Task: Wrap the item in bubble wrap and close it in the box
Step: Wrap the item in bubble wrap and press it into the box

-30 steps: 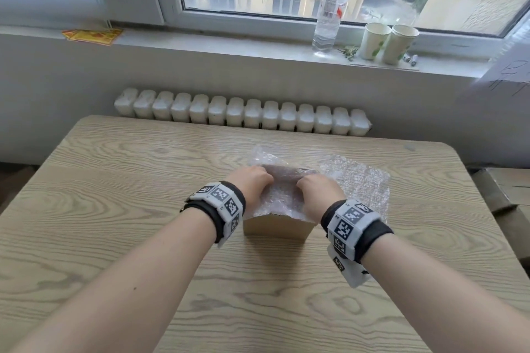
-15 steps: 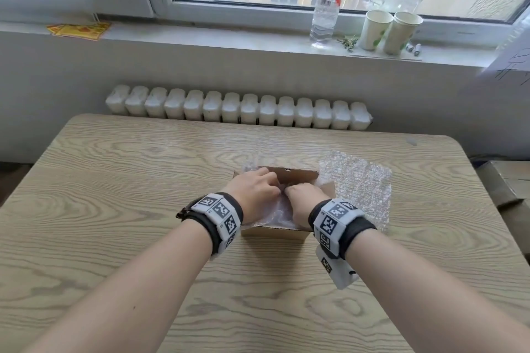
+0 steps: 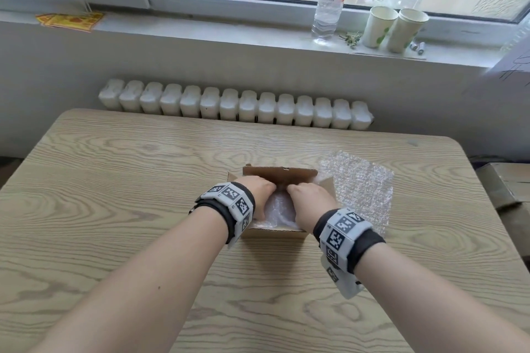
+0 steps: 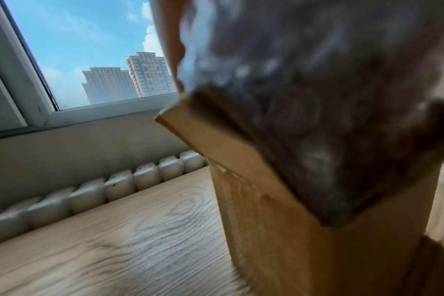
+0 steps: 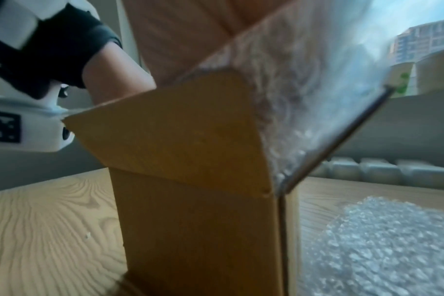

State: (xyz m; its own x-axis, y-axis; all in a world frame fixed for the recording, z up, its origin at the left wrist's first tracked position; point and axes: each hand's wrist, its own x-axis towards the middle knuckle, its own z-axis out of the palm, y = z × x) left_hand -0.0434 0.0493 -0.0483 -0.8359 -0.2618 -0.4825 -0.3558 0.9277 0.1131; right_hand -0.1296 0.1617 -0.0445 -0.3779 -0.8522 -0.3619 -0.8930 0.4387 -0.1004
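Observation:
A small brown cardboard box (image 3: 279, 175) stands open at the middle of the wooden table (image 3: 114, 195). Inside it lies the item wrapped in bubble wrap (image 3: 279, 209). My left hand (image 3: 259, 190) and right hand (image 3: 308, 199) reach into the box side by side, their fingers curled down over the bundle's far side and mostly hidden. The left wrist view shows the box (image 4: 266, 220) close up with the blurred bundle (image 4: 317, 100) sticking out of its top. From the right wrist, the box (image 5: 190, 220) and the wrap (image 5: 292, 90) fill the middle.
A spare sheet of bubble wrap (image 3: 361, 186) lies flat just right of the box, also in the right wrist view (image 5: 380, 240). On the windowsill stand a water bottle (image 3: 329, 0) and two paper cups (image 3: 378, 26). A radiator (image 3: 235, 107) runs behind the table. More cardboard (image 3: 510, 183) sits off the right edge.
Both hands have gone down with the wrapped bundle from above the box into it. The box's back flap now shows behind the hands.

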